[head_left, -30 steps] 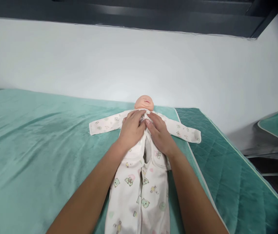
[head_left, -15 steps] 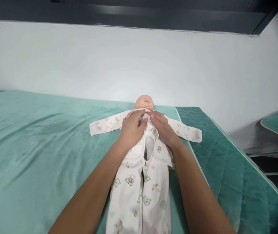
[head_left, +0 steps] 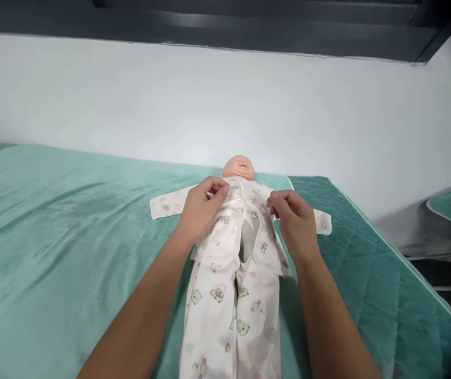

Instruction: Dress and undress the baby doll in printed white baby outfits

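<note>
A smooth pink baby doll (head_left: 236, 167) lies face-up on a wrinkled light-green plush bedcover (head_left: 71, 237), its white animal-print cloth jacket (head_left: 225, 234) parted over matching white trousers (head_left: 212, 316). Dark-green quilted fabric (head_left: 368, 279) adjoins at right; a white wall (head_left: 209, 105) rises behind. The bare left hand (head_left: 204, 208) and right hand (head_left: 295, 221) partly hide the sleeves, fingers curled toward thumbs; whether they pinch cloth, I cannot tell.

We read no text, label, brand, number or sign anywhere; on the white, long-sleeved fabric jacket (head_left: 223, 239) and the white, long-legged fabric trousers (head_left: 212, 334), we make out only small printed coloured figures (head_left: 243, 327).
</note>
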`<state>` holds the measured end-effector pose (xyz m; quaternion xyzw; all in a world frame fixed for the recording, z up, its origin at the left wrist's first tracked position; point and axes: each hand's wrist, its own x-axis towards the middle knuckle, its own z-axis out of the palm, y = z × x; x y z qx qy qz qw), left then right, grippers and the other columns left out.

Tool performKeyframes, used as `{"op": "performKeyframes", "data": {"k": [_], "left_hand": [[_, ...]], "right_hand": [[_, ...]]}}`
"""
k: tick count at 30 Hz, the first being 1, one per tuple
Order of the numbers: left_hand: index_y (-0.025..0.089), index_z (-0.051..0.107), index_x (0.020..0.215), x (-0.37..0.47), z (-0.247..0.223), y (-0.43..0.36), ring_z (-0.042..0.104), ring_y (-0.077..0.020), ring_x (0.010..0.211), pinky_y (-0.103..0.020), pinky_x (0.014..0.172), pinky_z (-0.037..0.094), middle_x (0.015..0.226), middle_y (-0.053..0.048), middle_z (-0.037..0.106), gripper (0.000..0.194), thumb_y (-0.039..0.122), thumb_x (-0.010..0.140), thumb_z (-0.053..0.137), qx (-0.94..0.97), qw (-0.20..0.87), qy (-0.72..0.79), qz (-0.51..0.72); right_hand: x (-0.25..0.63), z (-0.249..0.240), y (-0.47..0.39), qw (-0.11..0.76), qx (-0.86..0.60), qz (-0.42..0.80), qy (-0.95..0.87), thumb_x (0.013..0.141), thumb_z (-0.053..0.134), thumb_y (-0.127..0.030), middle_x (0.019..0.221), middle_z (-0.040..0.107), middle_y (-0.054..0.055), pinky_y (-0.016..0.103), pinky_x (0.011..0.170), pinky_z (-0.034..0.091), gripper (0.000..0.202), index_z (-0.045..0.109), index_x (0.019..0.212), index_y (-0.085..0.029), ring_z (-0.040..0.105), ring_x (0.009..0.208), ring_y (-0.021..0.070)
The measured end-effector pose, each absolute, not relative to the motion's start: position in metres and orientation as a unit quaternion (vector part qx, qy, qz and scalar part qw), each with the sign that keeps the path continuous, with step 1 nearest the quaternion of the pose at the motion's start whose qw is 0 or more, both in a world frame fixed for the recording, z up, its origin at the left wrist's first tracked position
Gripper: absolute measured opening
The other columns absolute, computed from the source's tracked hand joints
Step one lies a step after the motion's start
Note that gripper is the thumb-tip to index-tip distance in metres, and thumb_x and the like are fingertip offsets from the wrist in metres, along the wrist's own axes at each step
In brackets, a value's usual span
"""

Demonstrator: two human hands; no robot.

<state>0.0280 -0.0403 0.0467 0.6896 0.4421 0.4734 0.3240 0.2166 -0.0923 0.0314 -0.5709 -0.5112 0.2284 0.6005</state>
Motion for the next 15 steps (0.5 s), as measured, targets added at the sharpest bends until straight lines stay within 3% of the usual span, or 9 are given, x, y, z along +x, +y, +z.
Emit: {"op": "performKeyframes", "data": {"k": [3, 6, 11, 15], "left_hand": [[0.021, 0.066, 0.088, 0.022, 0.054, -0.043, 0.054, -0.0132, 0.071, -0.026, 0.064, 0.043, 0.079, 0.001, 0.063, 0.02, 0.039, 0.087, 0.059, 0.732, 0.377, 0.413, 0.39], [0.021, 0.068, 0.084, 0.018, 0.06, -0.045, 0.053, -0.0131, 0.071, -0.025, 0.062, 0.041, 0.081, 0.0, 0.062, 0.02, 0.04, 0.082, 0.065, 0.78, 0.395, 0.376, 0.306], [0.022, 0.069, 0.085, 0.015, 0.065, -0.045, 0.053, -0.0146, 0.081, -0.026, 0.071, 0.042, 0.089, -0.001, 0.065, 0.019, 0.038, 0.077, 0.072, 0.819, 0.396, 0.32, 0.264], [0.021, 0.067, 0.08, 0.016, 0.065, -0.046, 0.053, -0.0142, 0.078, -0.026, 0.071, 0.041, 0.084, 0.0, 0.064, 0.014, 0.035, 0.08, 0.068, 0.824, 0.379, 0.321, 0.271]], "right_hand": [[0.215, 0.04, -0.103, 0.468, -0.6, 0.208, -0.614, 0.086, 0.061, -0.051, 0.065, 0.05, -0.003, 0.028, 0.059, 0.036, 0.031, 0.055, 0.074, -0.023, 0.045, 0.062, 0.0142], [0.217, 0.045, -0.112, 0.369, -0.615, 0.182, -0.672, 0.082, 0.067, -0.049, 0.07, 0.053, -0.003, 0.028, 0.058, 0.036, 0.027, 0.055, 0.08, -0.024, 0.047, 0.063, 0.0146], [0.218, 0.052, -0.123, 0.284, -0.623, 0.14, -0.715, 0.08, 0.068, -0.045, 0.083, 0.06, -0.001, 0.029, 0.058, 0.036, 0.026, 0.053, 0.089, -0.026, 0.053, 0.069, 0.0165], [0.211, 0.053, -0.125, 0.246, -0.639, 0.075, -0.725, 0.08, 0.067, -0.043, 0.081, 0.06, -0.001, 0.028, 0.054, 0.03, 0.027, 0.048, 0.088, -0.025, 0.05, 0.064, 0.0159]]}}
